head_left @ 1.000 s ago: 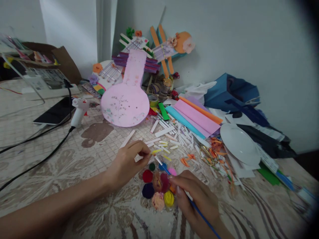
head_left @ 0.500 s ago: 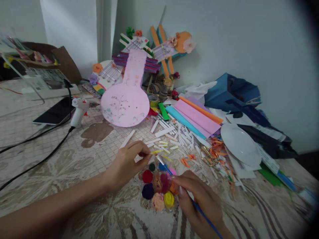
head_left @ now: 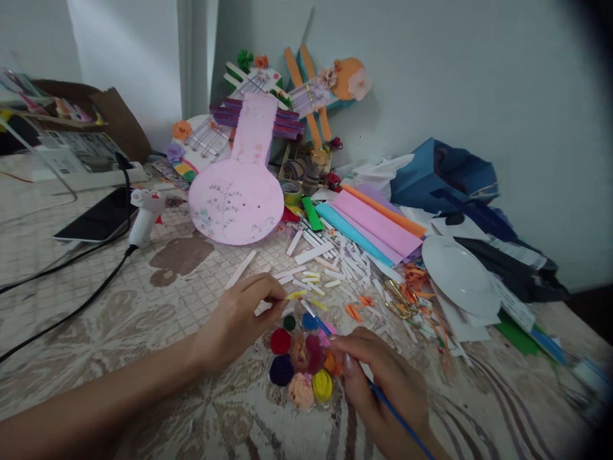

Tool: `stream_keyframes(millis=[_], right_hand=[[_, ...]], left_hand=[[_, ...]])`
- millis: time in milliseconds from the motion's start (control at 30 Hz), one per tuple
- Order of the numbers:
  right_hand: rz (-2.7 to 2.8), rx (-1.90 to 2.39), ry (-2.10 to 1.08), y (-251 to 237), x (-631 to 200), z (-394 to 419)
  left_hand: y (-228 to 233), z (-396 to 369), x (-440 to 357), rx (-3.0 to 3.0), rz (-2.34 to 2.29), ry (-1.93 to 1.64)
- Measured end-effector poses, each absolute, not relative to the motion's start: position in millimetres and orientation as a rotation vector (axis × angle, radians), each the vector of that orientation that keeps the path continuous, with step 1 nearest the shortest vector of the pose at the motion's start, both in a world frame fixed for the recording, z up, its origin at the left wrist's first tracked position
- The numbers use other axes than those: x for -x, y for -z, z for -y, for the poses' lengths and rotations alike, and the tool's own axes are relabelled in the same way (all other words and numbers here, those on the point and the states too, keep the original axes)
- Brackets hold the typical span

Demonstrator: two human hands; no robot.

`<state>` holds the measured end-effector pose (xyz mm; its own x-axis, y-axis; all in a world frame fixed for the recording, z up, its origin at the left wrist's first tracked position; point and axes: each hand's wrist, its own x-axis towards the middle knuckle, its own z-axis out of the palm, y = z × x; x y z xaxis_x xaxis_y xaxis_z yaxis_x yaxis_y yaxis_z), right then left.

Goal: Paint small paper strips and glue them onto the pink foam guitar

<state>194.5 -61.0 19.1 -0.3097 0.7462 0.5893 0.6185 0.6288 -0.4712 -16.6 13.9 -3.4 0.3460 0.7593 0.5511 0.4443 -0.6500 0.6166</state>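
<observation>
My left hand [head_left: 237,319] pinches a short yellow-painted paper strip [head_left: 297,294] just above the table. My right hand [head_left: 378,377] grips a thin blue-handled paintbrush [head_left: 316,317]; its bristle end points at the strip and almost touches it. Between the two hands lies a round paint palette [head_left: 299,361] with red, purple, yellow, pink, blue and green wells. Many white and yellow paper strips [head_left: 330,262] are scattered on the patterned tablecloth just beyond my hands.
A pink spoon-shaped cardboard cutout [head_left: 237,191] leans against craft pieces by the wall. A white glue gun [head_left: 143,214] with black cable and a phone [head_left: 96,217] sit at left. Coloured paper rolls [head_left: 373,223], a white plate [head_left: 460,275], scissors [head_left: 400,300] and a blue bag [head_left: 445,176] crowd the right.
The brush tip has shifted slightly down and right, staying near the yellow strip. The left hand keeps holding the strip. The view has drifted a little to the right.
</observation>
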Motion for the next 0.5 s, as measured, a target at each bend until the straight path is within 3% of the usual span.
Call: stream_keyframes(millis=[500], right_hand=[[1.975, 1.118, -0.161, -19.4, -194.4, 59.6]], left_hand=[[1.8, -14.0, 16.2, -2.252, -1.109, -1.21]])
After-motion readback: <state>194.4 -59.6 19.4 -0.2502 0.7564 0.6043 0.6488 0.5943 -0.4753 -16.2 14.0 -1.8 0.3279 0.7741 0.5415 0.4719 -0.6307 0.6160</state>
